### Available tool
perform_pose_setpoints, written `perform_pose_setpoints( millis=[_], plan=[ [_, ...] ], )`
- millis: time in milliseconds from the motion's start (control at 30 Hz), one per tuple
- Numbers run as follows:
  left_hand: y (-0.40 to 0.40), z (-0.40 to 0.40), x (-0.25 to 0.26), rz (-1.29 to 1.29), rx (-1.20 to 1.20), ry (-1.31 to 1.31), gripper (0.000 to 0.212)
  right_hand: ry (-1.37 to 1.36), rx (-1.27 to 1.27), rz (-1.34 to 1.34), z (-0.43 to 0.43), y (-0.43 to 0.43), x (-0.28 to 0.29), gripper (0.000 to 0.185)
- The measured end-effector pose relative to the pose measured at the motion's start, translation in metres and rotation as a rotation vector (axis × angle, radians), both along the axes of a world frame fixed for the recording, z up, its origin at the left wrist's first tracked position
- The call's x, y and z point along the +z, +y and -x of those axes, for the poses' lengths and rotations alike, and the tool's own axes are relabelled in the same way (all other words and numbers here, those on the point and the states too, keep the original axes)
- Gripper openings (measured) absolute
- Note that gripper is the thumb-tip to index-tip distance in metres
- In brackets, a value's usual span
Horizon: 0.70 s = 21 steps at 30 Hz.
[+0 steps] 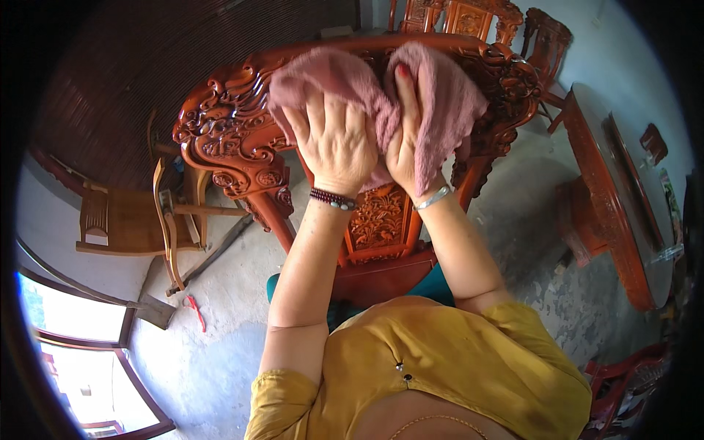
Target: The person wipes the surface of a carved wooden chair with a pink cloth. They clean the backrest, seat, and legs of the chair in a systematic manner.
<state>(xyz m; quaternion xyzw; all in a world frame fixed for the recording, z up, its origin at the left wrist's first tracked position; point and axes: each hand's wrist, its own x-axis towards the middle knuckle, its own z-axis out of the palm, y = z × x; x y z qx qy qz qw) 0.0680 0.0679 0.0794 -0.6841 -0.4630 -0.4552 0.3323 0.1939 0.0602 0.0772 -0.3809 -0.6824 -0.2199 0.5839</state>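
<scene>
A pink terry cloth is bunched over the carved back of a reddish-brown wooden chair. My left hand lies palm down against the cloth, its fingertips hidden in the folds. To the right, my right hand grips the cloth, which wraps along the outer side of the hand; the thumb, with a red nail, lies over it. Both hands are close together near the chair's top rail. Below them, a carved panel shows between my forearms, above the chair's reddish seat.
A folding wooden chair stands on the left beside a flat-bladed tool and a red object on the concrete floor. On the right is a round wooden table. More carved chairs stand behind.
</scene>
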Motion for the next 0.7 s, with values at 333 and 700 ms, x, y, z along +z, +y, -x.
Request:
perform_pose_setpoints(
  millis=[333, 700],
  plan=[
    [-0.02, 0.009, -0.155, 0.308, -0.135, 0.072, 0.021, -0.104, 0.153, 0.463, -0.009, -0.031, -0.144, 0.054],
    [-0.082, 0.031, -0.309, 0.887, -0.222, 0.365, 0.028, -0.495, 0.042, 0.918, -0.018, -0.089, -0.259, 0.04]
  ],
)
